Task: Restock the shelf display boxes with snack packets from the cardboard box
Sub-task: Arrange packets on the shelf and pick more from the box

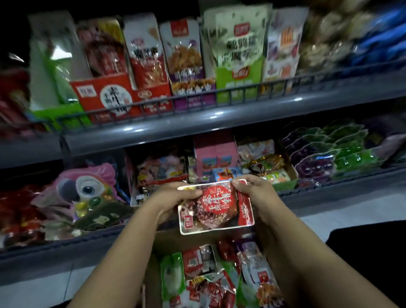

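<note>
Both hands hold one snack packet (215, 206) in front of the lower shelf, at the centre of the view, above the cardboard box. The left hand (174, 200) has its grip curled round the packet's left edge, thumb lying across the top front; the right hand (254, 193) pinches the upper right corner, its fingers wrapped behind the right edge. The packet is flat and clear-rimmed, facing the camera, with a red round label and a red strip down its right side. At 6 o'clock from it, between the forearms, the cardboard box (150, 276) lies open with a loose heap of mixed packets (215, 283) in green, red, white and purple. At 12 o'clock, on the upper shelf (194, 126), a row of upright display boxes stands behind a low wire rail (168, 103): a red display box (103, 97) with a round white label at about 11 o'clock, then a purple one (193, 93) and a green one (239, 79) toward 1 o'clock. On the lower shelf (57, 244), a pink parrot-shaped pack (87, 186) sits at 9 o'clock from the hands and purple and green pouches (331, 147) at 2 o'clock. The outer parts of the view are blurred.
</note>
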Available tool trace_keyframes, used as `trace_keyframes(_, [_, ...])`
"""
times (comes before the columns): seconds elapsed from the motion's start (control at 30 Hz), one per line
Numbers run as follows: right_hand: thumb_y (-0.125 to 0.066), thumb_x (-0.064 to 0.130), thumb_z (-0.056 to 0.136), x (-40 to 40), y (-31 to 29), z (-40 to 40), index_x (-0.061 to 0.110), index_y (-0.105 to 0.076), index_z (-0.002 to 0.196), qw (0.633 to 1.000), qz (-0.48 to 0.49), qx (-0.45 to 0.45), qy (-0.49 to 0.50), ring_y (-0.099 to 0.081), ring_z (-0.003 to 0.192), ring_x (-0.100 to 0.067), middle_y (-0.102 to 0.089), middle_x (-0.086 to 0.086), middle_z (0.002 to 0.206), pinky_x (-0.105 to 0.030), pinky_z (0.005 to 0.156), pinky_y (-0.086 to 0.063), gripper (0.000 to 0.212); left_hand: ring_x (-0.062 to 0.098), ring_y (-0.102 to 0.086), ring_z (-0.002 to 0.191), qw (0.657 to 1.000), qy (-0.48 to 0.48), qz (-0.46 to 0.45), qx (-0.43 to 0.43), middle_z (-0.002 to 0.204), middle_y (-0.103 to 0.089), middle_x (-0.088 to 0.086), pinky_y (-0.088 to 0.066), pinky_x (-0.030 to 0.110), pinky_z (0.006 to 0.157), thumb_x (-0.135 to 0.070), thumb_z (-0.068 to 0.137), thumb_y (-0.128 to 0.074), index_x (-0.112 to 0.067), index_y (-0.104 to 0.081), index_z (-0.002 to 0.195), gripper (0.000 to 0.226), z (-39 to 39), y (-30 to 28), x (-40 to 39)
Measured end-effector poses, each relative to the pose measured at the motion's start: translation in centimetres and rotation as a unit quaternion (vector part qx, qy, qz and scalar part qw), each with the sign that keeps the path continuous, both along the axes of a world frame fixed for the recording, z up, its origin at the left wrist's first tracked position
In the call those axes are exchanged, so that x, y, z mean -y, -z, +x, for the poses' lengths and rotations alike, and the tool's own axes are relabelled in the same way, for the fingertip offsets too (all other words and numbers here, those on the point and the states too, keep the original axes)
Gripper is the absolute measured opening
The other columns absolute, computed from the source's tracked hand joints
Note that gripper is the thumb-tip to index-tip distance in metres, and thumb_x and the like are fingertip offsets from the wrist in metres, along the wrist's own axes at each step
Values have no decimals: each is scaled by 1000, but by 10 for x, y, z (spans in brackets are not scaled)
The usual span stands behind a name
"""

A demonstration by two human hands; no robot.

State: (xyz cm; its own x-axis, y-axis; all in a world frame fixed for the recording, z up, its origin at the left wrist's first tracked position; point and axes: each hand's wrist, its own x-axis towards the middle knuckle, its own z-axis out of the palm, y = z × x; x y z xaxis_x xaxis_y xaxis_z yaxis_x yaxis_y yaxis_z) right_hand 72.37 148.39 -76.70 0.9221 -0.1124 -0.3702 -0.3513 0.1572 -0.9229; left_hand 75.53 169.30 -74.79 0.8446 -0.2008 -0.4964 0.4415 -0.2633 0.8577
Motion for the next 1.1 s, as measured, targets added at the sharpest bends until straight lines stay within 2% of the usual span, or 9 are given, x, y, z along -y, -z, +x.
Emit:
trace_keyframes(0.13, [-63, 14, 88, -2, -39, 1, 13, -65, 83, 998, 27, 51, 34, -64, 60, -14, -69, -3, 70, -30, 64, -51, 5, 26, -69, 80, 985, -47, -162, -32, 93, -72, 15, -56, 41, 79, -15, 68, -71, -6, -66, 100, 34, -6, -43, -2])
trace_keyframes(0.27, [-63, 18, 88, 2, -74, 3, 10, -64, 88, 994, 51, 85, 54, -63, 66, -18, -69, -4, 71, -33, 67, -51, 8, 28, -67, 89, 981, -47, -186, -11, 103, -70, 16, -54, 42, 85, -16, 67, -72, -7, -64, 106, 41, -7, -82, 1])
trace_keyframes(0.33, [-62, 21, 89, 3, -91, 3, 10, -64, 89, 993, 51, 98, 52, -63, 66, -20, -69, -5, 71, -34, 65, -50, 11, 25, -69, 78, 982, -52, -180, 16, 92, -72, 14, -58, 35, 73, -12, 70, -70, -6, -65, 100, 30, -5, -101, 5])
trace_keyframes(0.4, [-61, 23, 90, 4, -107, 3, 8, -63, 92, 992, 47, 108, 39, -61, 60, -19, -67, -5, 69, -28, 56, -47, 16, 23, -70, 69, 984, -58, -163, 43, 85, -72, 13, -58, 31, 63, -8, 72, -69, -6, -65, 93, 22, -1, -120, 7])
trace_keyframes(0.5, [-63, 22, 89, 6, -130, 6, 4, -59, 89, 991, 44, 130, 8, -60, 52, -14, -65, -6, 67, -24, 45, -44, 18, 25, -69, 75, 984, -72, -135, 88, 90, -72, 15, -57, 35, 74, -9, 66, -72, -5, -67, 93, 28, 12, -146, 5])
trace_keyframes(0.6, [-67, 22, 84, 6, -149, 15, 7, -58, 83, 987, 16, 159, -21, -65, 62, -15, -69, -6, 74, -22, 52, -48, 18, 26, -69, 73, 983, -85, -91, 133, 89, -72, 16, -58, 34, 71, -5, 69, -74, -3, -67, 96, 28, 27, -177, 1])
trace_keyframes(0.73, [-69, 22, 83, -2, -167, 37, 10, -61, 78, 977, -52, 199, -56, -65, 75, -17, -72, -4, 78, -27, 65, -52, 15, 20, -68, 64, 976, -63, 32, 203, 82, -73, 11, -53, 27, 61, -11, 66, -78, -7, -67, 86, 23, 47, -225, -9])
trace_keyframes(0.97, [-71, 19, 81, -39, -193, 86, 15, -67, 75, 943, -170, 276, -72, -60, 65, -5, -68, 4, 72, -13, 61, -45, 9, 24, -66, 84, 931, -44, 223, 286, 91, -71, 6, -52, 34, 79, -28, 69, -80, -17, -66, 92, 29, 80, -294, -27])
trace_keyframes(1.1, [-67, 26, 85, -62, -214, 111, 20, -66, 90, 925, -184, 322, -84, -60, 70, -1, -66, 7, 79, -6, 55, -42, 8, 20, -64, 83, 910, -52, 254, 322, 94, -69, 6, -48, 25, 67, -25, 69, -80, -17, -66, 101, 36, 96, -322, -36])
